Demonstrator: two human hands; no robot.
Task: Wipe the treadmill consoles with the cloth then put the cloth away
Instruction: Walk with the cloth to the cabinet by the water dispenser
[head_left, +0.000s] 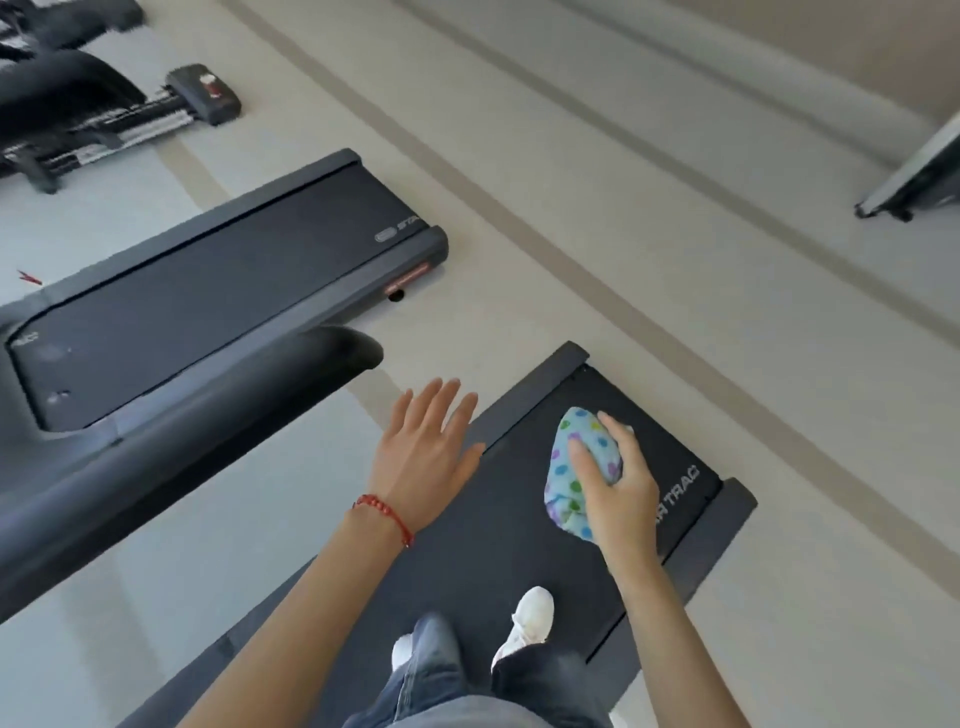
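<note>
My right hand (615, 499) is closed around the dotted cloth (576, 473), bunched in the air over the treadmill belt (467, 561), my left hand (426, 452) open and empty; soft and light, I judge it grips best wadded mid-bundle.

A pale grey floor (675, 270) with darker beige bands running diagonally across it carries gym machines. A black treadmill (545, 545) stands on it near the centre, its belt end pointing far right; a person in white shoes (527, 621) stands on the belt. A second black treadmill (218, 291) stands to the left, parallel and just beside the first. At far left rests a black machine with a rail (130, 124). At the far right edge sits a wheeled dark frame (914, 182).
</note>
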